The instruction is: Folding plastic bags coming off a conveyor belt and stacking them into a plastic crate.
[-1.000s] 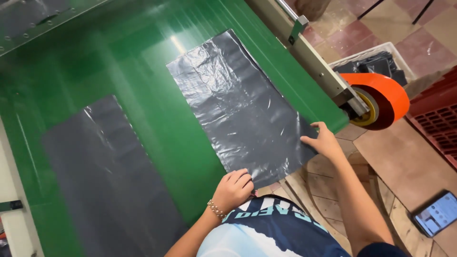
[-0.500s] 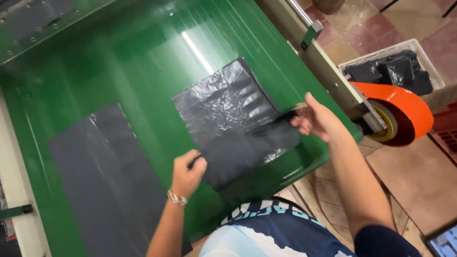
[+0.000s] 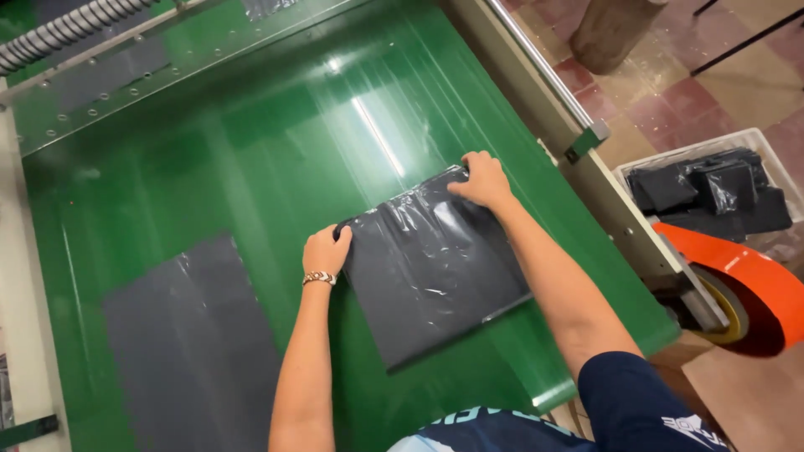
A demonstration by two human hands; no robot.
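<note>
The green belt lies open beyond the folded black bag, with nothing standing on it up to the perforated metal strip at its far end. To the left a second flat dark bag lies low and blocks no passage. On the right the side rail and the orange tape roll hem in the belt edge.

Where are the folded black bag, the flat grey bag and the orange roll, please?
folded black bag (image 3: 435,272), head view, middle of its glossy face.
flat grey bag (image 3: 197,335), head view, its centre.
orange roll (image 3: 766,280), head view, its outer band.
</note>
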